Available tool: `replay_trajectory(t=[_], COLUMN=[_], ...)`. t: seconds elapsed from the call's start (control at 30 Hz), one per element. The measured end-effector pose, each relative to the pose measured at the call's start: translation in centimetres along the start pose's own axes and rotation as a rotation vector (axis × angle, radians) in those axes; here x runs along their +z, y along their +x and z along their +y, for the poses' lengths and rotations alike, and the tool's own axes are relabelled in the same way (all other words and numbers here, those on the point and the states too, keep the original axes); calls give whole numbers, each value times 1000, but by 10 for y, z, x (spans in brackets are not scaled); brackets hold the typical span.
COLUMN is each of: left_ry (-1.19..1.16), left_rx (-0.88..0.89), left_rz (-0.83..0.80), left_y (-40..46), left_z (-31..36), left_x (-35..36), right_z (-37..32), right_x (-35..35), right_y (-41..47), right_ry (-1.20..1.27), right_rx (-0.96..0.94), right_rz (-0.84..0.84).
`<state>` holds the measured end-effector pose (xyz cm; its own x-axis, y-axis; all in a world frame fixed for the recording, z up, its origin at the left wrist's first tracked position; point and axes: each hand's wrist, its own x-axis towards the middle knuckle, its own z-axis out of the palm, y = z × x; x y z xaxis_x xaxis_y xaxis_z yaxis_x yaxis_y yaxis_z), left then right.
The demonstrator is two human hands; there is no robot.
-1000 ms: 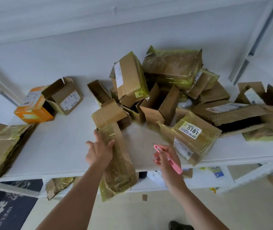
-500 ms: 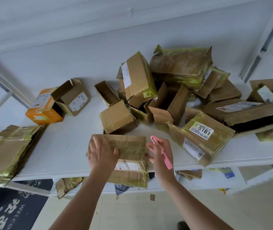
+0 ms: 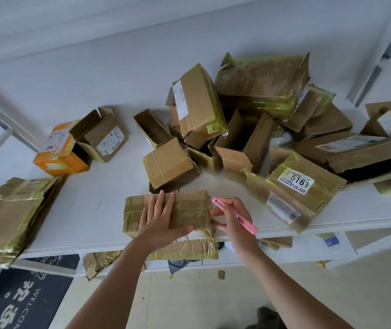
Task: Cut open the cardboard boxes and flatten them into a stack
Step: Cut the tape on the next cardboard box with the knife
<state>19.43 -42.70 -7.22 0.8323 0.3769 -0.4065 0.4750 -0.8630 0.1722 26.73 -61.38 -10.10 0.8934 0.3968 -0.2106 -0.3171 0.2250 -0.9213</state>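
Left hand (image 3: 159, 220) lies spread flat on taped box (image 3: 189, 210); right hand (image 3: 233, 216) (fingers curled) grips pink cutter (image 3: 237, 216).

Both forearms are bare to the frame's edge, with no sleeves showing. The left hand (image 3: 160, 222) and right hand (image 3: 233, 218) wear no gloves, rings, watch or wristband.

Two hands are in view: the left hand (image 3: 159, 218) and the right hand (image 3: 233, 216). There is one pink cutter (image 3: 236, 216), one flattened box (image 3: 169, 222) at the table's front edge and one stack of flattened boxes (image 3: 9, 217). One orange box (image 3: 60, 151) stands apart. The heap of brown boxes (image 3: 261, 129) holds more than a dozen; overlap prevents an exact count. One dark mat (image 3: 21, 298) lies below.
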Motion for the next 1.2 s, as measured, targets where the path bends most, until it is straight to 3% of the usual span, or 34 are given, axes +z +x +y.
replay_trajectory(t=[0.27,0.63,0.83,1.2], left_ry=[-5,8,-32,-66], left_rx=[9,13,2,8], left_rz=[32,52,46,87], left_y=[0,0,1,2], left_z=[-1,-1,0,-5], left_x=[3,4,4,6], right_z=[-4,6,-13,-2], right_x=[-11,-36,-28,-29], right_y=[2,-43,-8,-33], right_ry=[-178,-236,-158,-239], right_rx=[-58,-43,-69,-70], right_rz=[-104,-228,-91,-192])
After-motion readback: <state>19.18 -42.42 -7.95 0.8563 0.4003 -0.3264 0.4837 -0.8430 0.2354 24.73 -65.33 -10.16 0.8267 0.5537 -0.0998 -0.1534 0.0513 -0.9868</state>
